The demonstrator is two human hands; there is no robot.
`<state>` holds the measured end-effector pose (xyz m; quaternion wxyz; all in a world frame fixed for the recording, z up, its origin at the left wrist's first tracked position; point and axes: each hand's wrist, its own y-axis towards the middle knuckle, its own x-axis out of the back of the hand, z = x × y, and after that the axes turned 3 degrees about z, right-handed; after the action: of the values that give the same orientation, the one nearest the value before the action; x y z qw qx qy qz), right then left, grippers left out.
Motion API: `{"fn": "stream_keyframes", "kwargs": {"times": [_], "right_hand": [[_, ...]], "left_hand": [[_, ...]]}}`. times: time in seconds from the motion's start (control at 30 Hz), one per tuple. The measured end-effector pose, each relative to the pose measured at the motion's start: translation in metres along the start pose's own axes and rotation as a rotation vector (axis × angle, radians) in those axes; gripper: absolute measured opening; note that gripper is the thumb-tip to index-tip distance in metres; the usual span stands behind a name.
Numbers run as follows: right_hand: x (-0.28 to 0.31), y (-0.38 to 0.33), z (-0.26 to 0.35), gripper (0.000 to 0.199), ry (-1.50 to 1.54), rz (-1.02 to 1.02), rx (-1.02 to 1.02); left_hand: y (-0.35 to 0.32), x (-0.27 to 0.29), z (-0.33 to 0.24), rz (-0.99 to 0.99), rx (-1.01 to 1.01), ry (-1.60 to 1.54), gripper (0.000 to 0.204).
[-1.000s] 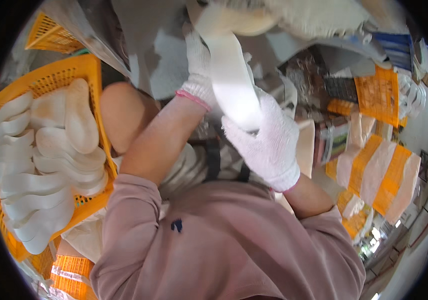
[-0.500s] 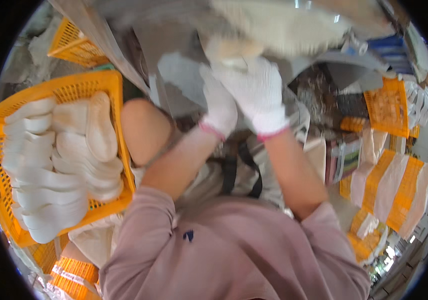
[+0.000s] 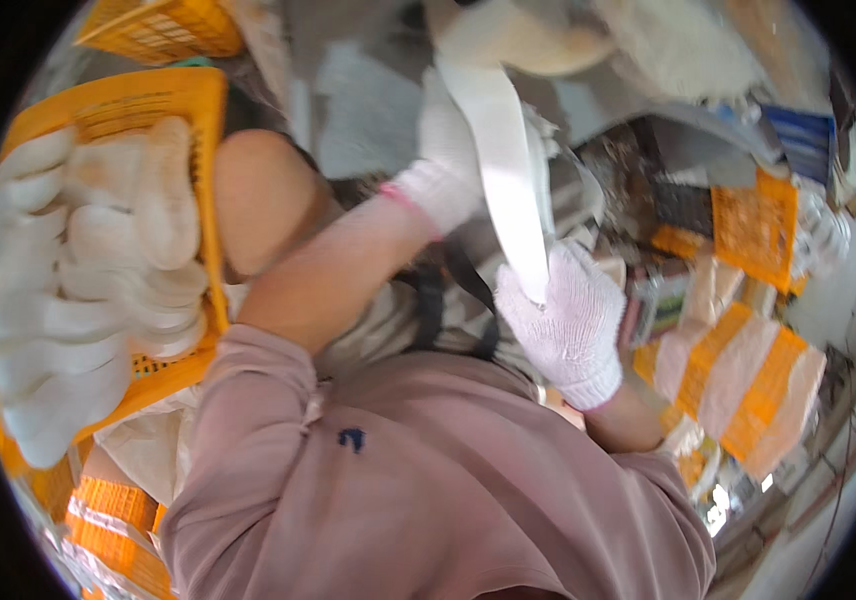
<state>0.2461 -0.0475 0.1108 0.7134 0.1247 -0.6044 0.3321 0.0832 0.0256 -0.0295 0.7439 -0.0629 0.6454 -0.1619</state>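
The right hand [image 3: 570, 325] holds a white sole [image 3: 508, 165]. I cannot tell the grip of the left hand [image 3: 446, 138].

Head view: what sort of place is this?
Probably a workshop or factory handling shoe parts: the gloved right hand holds a white sole-shaped piece, similar pale pieces fill a yellow crate at left, and another crate stands at right.
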Motion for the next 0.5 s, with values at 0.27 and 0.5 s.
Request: {"fn": "stream_keyframes", "kwargs": {"times": [0.27,0.5], "right_hand": [[-0.047,-0.032,-0.063,0.028,1.176,-0.096,-0.235],[-0.076,-0.075,-0.137,0.034,0.264,-0.07,-0.144]], "left_hand": [[0.004,0.031,-0.009,-0.007,-0.397,0.219,0.061],[-0.13,0.018,-0.071,-0.037,-0.352,1.508,0.044]]}}
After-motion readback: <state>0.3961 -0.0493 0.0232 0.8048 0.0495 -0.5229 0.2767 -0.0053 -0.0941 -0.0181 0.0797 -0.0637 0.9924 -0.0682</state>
